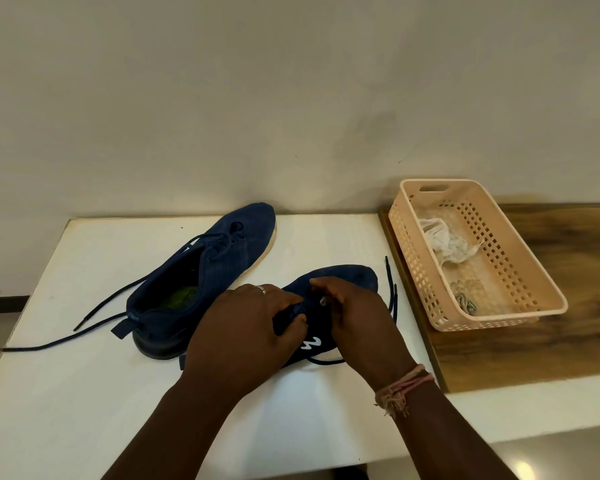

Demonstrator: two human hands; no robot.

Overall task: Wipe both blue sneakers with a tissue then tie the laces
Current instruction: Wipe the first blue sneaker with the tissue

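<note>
Head view: our left hand [253, 327] and right hand [354, 317] pinch the laces [390, 289] on the near sneaker [347, 275], mid-worktop [66, 393]. Far sneaker [222, 251] dark blue, unlaced, cords trailing left. Crumpled tissue [444, 242] in basket [520, 310].

near sneaker [340, 282] mostly hidden under hands, lace grip unclear

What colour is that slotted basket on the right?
Pale peach basket, clearest in the head view.

Soft, even indoor light, faint shadows under the hands, a glare spot at the bottom right corner, wide-angle bending at the edges.
</note>
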